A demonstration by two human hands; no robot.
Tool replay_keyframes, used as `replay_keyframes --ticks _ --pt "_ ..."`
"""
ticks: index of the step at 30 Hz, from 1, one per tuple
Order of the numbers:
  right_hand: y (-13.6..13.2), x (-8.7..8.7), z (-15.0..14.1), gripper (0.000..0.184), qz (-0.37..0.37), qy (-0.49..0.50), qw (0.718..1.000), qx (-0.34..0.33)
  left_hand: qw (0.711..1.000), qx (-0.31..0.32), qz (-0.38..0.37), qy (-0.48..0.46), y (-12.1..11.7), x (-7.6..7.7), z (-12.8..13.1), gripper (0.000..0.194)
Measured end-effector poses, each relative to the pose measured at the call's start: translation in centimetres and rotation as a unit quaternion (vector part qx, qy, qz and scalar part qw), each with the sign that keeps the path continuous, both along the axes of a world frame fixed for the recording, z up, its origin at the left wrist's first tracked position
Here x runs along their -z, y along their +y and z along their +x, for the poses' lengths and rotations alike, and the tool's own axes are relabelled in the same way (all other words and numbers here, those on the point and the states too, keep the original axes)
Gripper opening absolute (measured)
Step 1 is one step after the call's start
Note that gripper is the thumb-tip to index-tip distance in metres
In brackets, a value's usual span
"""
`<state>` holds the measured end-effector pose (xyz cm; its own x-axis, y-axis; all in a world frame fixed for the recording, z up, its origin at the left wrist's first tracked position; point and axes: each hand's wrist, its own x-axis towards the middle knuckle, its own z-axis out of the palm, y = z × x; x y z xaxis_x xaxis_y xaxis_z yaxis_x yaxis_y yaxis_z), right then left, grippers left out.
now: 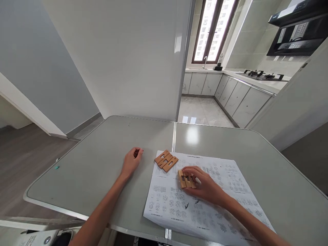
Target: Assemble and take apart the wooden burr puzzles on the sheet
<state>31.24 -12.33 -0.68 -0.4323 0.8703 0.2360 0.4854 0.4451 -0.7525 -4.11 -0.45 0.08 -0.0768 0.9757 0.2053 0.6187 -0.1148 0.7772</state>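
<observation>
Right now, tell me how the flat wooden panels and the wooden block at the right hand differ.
The wooden panels are darker brown; the wooden block is paler. The panels lie untouched; the block is gripped by the right hand. The panels look thin; the block looks thicker. Both show several wooden pieces.

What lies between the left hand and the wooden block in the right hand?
In the head view: a stretch of tabletop, then the flat slotted wooden pieces on the printed sheet, then a strip of that sheet before the block.
</observation>
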Motion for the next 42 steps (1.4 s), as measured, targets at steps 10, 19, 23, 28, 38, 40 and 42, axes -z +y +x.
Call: replay_keyframes --ticks 10,19,23,28,38,40,42 --pt "2.3 -2.5 -6.9 0.056 0.009 0.046 0.995 -0.084 1.0 0.018 0.012 0.004 0.0 0.2 0.4 0.034" --pt "3.7 -2.4 -11.7 0.054 0.007 0.026 0.991 -0.128 0.999 0.026 0.02 -0.009 -0.5 0.2 0.7 0.031" --pt "3.8 -1.9 -12.3 0.054 0.008 0.007 0.99 -0.138 0.999 0.028 0.022 -0.016 -0.4 0.4 0.7 0.029" --pt "3.2 -1.3 -12.4 0.056 0.02 -0.003 0.989 -0.143 0.999 0.03 0.023 -0.02 -0.4 0.6 0.9 0.028" --pt "2.6 -1.1 -11.8 0.058 0.034 -0.039 0.989 -0.142 0.999 0.033 0.031 -0.031 -0.5 0.7 0.9 0.028" --pt "2.6 -1.2 -11.5 0.062 0.046 -0.048 0.987 -0.146 0.999 0.035 0.031 -0.027 -0.5 0.6 0.9 0.027" --pt "2.5 -1.4 -11.0 0.066 0.068 -0.057 0.985 -0.146 0.999 0.037 0.03 -0.022 -0.6 0.6 0.9 0.027"
